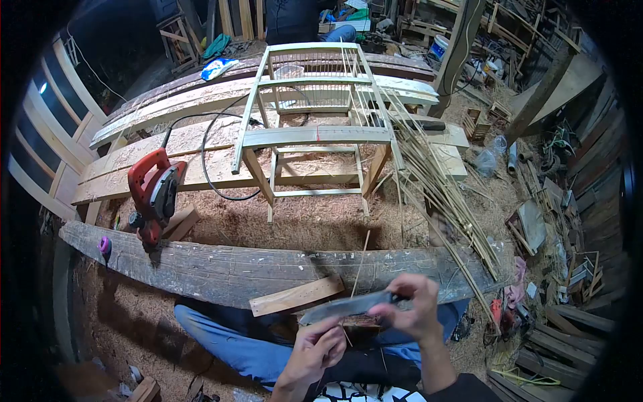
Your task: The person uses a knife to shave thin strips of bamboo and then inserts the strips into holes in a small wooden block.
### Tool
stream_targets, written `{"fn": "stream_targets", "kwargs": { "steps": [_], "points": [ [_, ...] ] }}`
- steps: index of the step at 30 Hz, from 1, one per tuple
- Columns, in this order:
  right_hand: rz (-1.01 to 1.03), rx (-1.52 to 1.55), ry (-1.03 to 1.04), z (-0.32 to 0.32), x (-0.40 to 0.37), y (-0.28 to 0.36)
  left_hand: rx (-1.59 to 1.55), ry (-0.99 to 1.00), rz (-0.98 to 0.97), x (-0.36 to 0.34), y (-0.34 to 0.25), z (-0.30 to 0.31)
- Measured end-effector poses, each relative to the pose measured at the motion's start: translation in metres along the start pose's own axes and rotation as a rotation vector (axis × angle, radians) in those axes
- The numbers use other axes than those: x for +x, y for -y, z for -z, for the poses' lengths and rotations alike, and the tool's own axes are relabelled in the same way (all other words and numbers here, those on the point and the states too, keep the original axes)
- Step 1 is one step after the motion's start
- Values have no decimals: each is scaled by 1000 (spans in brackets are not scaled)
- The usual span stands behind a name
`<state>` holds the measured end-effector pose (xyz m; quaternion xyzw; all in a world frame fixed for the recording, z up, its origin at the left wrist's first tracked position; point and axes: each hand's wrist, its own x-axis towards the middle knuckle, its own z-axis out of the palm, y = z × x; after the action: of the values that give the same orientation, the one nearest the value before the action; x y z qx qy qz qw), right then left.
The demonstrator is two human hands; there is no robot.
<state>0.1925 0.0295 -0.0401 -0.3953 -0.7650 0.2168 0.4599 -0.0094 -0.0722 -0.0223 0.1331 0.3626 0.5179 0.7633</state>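
Observation:
My right hand (418, 308) grips the dark handle of a wide-bladed knife (345, 307), its blade pointing left above my lap. Close under the blade, my left hand (315, 352) has its fingers pinched around a thin bamboo strip (362, 258). The strip runs up and away behind the blade, over the plank's edge. Just beyond the knife, a short wooden board (297, 296) lies tilted on the near edge of a weathered plank (207, 269).
A slatted wooden frame (316, 136) stands ahead, with a bundle of bamboo strips (445, 191) leaning at its right. On the left are a red electric planer (154, 194) with a cord and a purple ring (104, 245). Shavings cover the floor.

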Motion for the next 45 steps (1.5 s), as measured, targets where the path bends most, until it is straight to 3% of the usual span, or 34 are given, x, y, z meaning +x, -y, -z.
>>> {"fn": "stream_targets", "kwargs": {
  "steps": [4,7,9,14,15,22,25,45],
  "points": [
    [-212,65,-183,22,7,-15,130,99,-4,-10,1,-3],
    [-165,111,-97,18,2,-3,76,-22,-65,0,9,-1],
    [-76,78,-26,5,-4,3,78,-17,-70,6,5,-5],
    [-125,63,52,-5,-5,12,163,-17,-196,22,1,-7],
    [-128,66,58,-5,-4,14,142,60,-204,23,-2,-3],
    [-86,16,101,-5,1,22,177,46,-162,25,5,-3],
    [-9,-3,90,-6,4,19,165,37,-198,23,5,-3],
    [0,-56,-9,-8,0,9,203,-44,-110,18,-9,-2]
  ]
}}
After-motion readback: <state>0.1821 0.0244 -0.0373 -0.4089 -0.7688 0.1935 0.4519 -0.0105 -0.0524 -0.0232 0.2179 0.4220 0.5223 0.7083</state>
